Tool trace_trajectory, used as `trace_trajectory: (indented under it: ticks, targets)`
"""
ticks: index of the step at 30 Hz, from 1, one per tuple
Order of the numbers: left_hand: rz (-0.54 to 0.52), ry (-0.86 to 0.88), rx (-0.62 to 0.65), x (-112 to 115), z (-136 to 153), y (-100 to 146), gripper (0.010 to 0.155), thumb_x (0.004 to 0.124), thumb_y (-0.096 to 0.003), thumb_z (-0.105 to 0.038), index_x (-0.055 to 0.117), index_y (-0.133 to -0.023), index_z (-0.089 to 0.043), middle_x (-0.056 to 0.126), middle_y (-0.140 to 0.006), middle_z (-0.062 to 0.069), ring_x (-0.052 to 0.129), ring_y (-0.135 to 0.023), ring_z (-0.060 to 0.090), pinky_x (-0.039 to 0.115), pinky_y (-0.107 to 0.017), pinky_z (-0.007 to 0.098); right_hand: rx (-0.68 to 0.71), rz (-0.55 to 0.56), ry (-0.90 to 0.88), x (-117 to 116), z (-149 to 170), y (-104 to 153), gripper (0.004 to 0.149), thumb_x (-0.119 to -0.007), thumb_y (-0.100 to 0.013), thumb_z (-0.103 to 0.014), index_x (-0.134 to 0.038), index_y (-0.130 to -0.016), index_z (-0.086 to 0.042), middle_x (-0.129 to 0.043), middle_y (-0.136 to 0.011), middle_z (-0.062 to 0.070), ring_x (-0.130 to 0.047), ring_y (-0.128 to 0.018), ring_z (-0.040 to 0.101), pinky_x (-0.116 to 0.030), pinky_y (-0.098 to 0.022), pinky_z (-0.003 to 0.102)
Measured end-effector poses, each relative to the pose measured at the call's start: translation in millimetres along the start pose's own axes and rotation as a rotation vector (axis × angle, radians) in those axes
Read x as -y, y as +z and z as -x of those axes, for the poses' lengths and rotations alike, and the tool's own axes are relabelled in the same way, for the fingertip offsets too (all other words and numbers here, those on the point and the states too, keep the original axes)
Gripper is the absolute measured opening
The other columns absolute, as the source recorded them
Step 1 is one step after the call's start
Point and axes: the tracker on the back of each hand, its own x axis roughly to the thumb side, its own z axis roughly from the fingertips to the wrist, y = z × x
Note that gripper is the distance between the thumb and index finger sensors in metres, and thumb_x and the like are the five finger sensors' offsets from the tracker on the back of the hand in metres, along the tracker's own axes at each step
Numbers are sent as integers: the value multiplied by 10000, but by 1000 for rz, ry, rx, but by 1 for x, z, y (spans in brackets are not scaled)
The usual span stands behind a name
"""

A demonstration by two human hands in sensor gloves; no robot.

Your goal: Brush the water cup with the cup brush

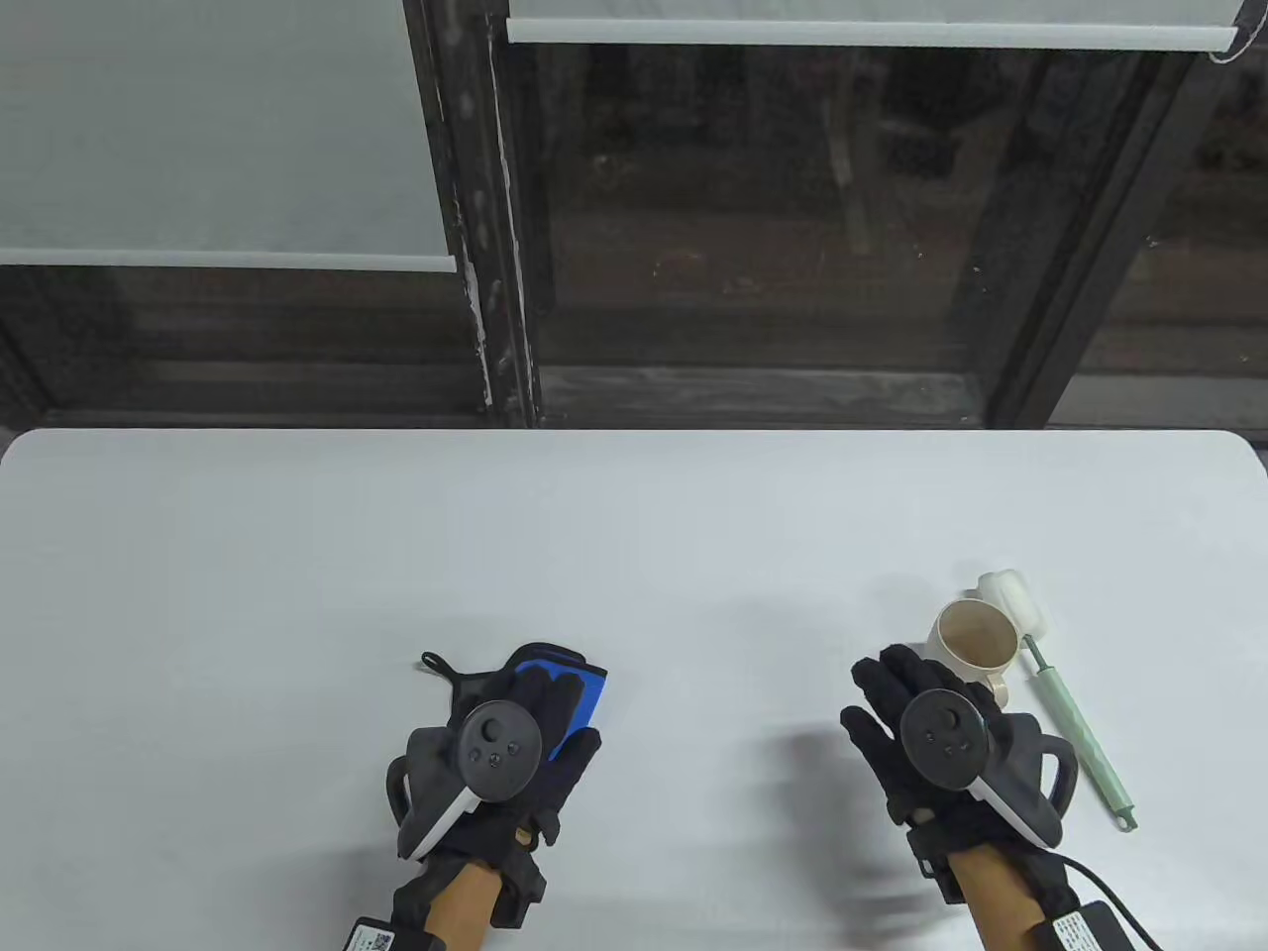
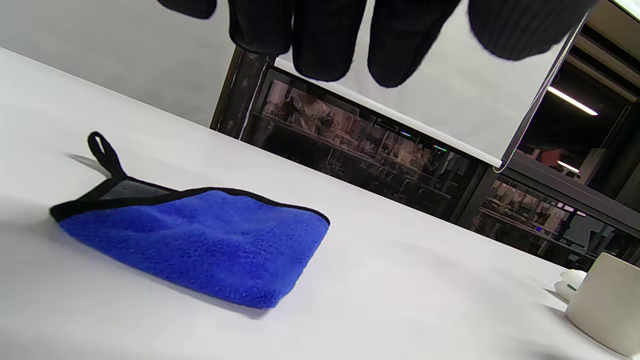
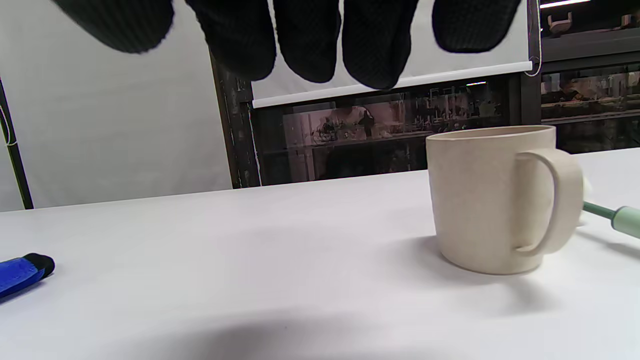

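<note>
Beige water cup [image 1: 977,640] is standing upright on the white tabletop [image 1: 634,555], its green-handled cup brush [image 1: 1075,723] lying just beside it. Right hand [image 1: 926,738] is hovering near the cup, fingers [image 3: 310,40] spread, holding nothing. Left hand [image 1: 505,738] is hovering over a blue cloth [image 2: 200,240], fingers [image 2: 325,40] likewise spread and empty.

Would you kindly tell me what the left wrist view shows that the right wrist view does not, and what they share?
Only the left wrist view shows the whole blue cloth with its black hanging loop, and the white sponge head of the cup brush peeking out beside the cup. Only the right wrist view shows the cup's handle and open rim, plus the brush's green handle behind it. Both show the beige water cup upright on the white table, and gloved fingers hanging above, touching nothing.
</note>
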Motion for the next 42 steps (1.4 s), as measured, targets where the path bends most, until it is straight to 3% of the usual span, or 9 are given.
trace_trajectory:
  ticks: [8,16,21,27,33,36,39,42]
  targets:
    - [-11,11,5,-2,0,1,673,698,-419,-647,651,-1046,-408,613,-1177,-3,526,-1128,304,436,-815,566,1,3,-10,2,0,0,571,-600,-491,-690,-547,-1026,-498,-586,-1107,-130,-715,-1033,212,-605,-724,528]
    - [0,9,8,-1,0,1,672,697,-418,-648,662,-1042,-401,626,-1171,0,548,-1119,308,452,-812,561,-39,95,-105,16,17,0,564,-639,-484,-656,-574,-1015,-475,-646,-1068,-117,-779,-977,202,-639,-699,520]
    - [5,13,9,-1,0,1,673,697,-420,-648,665,-1042,-395,633,-1168,7,558,-1115,310,457,-809,562,-127,203,-232,28,48,-1,555,-690,-472,-600,-619,-997,-436,-696,-1032,-81,-826,-921,227,-661,-663,531]
    - [0,26,8,-2,1,1,671,698,-419,-647,666,-1041,-396,636,-1166,8,562,-1114,308,458,-808,562,-375,287,-315,36,115,0,556,-707,-481,-548,-603,-1009,-409,-676,-1037,-55,-791,-939,271,-647,-657,545]
    - [-5,40,13,-3,3,2,669,699,-420,-646,670,-1039,-394,640,-1165,11,564,-1113,309,460,-807,564,-671,230,-383,15,172,6,545,-729,-491,-478,-598,-1013,-391,-650,-1047,-30,-738,-961,312,-613,-659,566]
    - [-3,45,13,-3,3,1,672,699,-419,-647,670,-1040,-392,639,-1166,11,562,-1114,309,459,-807,564,-804,123,-375,-8,190,8,549,-759,-486,-444,-609,-1010,-377,-648,-1045,-18,-716,-965,332,-603,-657,571]
    - [0,50,16,-3,4,1,667,698,-420,-646,669,-1038,-396,640,-1165,10,562,-1113,310,459,-807,564,-854,-3,-279,-28,193,5,567,-786,-475,-449,-614,-1010,-373,-649,-1045,-16,-711,-967,332,-606,-656,568]
    - [1,55,17,-3,4,2,671,699,-420,-646,672,-1040,-390,640,-1164,13,563,-1112,312,460,-806,564,-852,-59,-183,-39,191,2,581,-790,-472,-471,-603,-1014,-379,-642,-1049,-22,-708,-973,320,-607,-659,563]
